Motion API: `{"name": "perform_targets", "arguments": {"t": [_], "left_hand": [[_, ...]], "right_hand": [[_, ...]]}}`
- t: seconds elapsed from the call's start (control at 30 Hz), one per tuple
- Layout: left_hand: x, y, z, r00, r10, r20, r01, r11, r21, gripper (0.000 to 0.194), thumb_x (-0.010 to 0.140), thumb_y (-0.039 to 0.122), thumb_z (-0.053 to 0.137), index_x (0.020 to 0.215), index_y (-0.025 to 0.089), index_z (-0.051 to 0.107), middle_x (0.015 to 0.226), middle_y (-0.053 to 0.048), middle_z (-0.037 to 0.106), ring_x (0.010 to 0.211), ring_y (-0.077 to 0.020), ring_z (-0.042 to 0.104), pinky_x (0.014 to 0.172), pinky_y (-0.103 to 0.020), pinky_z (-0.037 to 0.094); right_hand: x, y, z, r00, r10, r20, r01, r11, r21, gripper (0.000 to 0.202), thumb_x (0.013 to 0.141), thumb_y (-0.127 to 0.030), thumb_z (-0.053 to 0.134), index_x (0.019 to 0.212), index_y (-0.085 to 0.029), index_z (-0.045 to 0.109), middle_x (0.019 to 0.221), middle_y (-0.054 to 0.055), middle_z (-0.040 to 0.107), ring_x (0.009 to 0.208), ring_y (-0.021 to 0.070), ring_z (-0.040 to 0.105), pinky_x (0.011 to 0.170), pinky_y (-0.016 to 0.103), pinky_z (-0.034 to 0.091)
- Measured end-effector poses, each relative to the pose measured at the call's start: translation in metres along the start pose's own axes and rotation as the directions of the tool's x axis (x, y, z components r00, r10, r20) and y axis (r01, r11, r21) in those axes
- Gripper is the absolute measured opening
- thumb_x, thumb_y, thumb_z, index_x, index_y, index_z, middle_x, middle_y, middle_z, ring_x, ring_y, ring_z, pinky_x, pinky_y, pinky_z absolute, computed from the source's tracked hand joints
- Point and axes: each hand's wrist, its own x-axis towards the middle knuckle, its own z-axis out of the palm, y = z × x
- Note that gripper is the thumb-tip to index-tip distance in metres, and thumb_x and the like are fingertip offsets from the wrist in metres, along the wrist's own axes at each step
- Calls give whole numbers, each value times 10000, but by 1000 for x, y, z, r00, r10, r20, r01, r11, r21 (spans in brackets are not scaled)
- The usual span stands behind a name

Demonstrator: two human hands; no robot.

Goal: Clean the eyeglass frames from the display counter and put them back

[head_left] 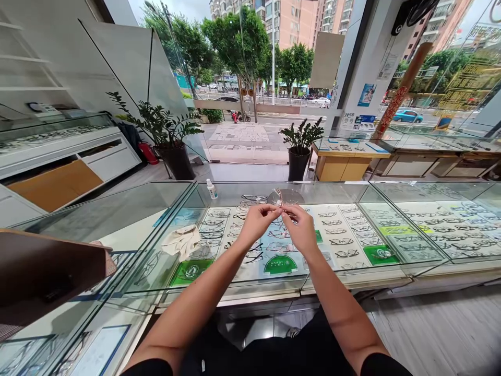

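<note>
Above the glass counter (332,196), my left hand (258,222) and my right hand (299,224) meet fingertip to fingertip. Both are closed in a pinch on thin copper-coloured eyeglasses (280,196); their finer parts are too small to make out. Just beyond the fingers, a round grey tray (299,196) lies on the glass, partly covered by the hands. Dark-framed glasses (253,198) rest to the left of it. A crumpled cream cloth (182,241) lies near my left forearm, and a small white spray bottle (212,189) stands at the counter's far left.
Beneath the glass are rows of spectacle frames (338,241) and green cards (281,265). A brown box-like object (50,271) juts in at the left. Potted plants (299,151) stand beyond the counter, before the shop window, with another display case (352,156) at the right.
</note>
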Motion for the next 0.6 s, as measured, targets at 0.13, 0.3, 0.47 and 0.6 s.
{"name": "perform_targets", "arguments": {"t": [0.13, 0.3, 0.47, 0.6], "left_hand": [[10, 2, 4, 999, 3, 35, -6, 994, 107, 419, 839, 568, 743, 870, 153, 792, 601, 23, 520, 575, -124, 387, 564, -269, 270], [41, 11, 1, 984, 61, 167, -128, 895, 428, 373, 937, 493, 582, 970, 159, 742, 635, 33, 491, 588, -132, 412, 579, -265, 299], [82, 11, -1, 950, 25, 311, -228, 734, 639, 278, 916, 397, 590, 955, 182, 762, 675, 4, 584, 635, -163, 509, 609, -283, 320], [105, -2, 1, 922, -49, 383, -276, 612, 741, 222, 884, 320, 627, 942, 191, 798, 796, -58, 717, 739, -214, 623, 672, -298, 386]], "right_hand": [[1, 7, -15, 1000, 1, -16, -2, 1000, -14, 244, 967, -388, 640, 1084, -235, 790, 1156, 78, 778, 1035, 237, 716, 859, 353, 598], [51, 67, -45, 976, 147, -160, -150, 989, -6, 192, 922, -348, 705, 1025, -195, 758, 1008, 58, 756, 948, 224, 668, 830, 349, 561], [97, 147, -72, 931, 332, -151, -327, 943, 58, 338, 1021, -377, 694, 1283, -165, 669, 1260, 97, 706, 1061, 236, 717, 911, 442, 627], [100, 189, -82, 906, 386, -175, -379, 922, 75, 398, 1025, -382, 692, 1364, -181, 638, 1370, 115, 668, 1158, 268, 701, 968, 487, 620]]}}
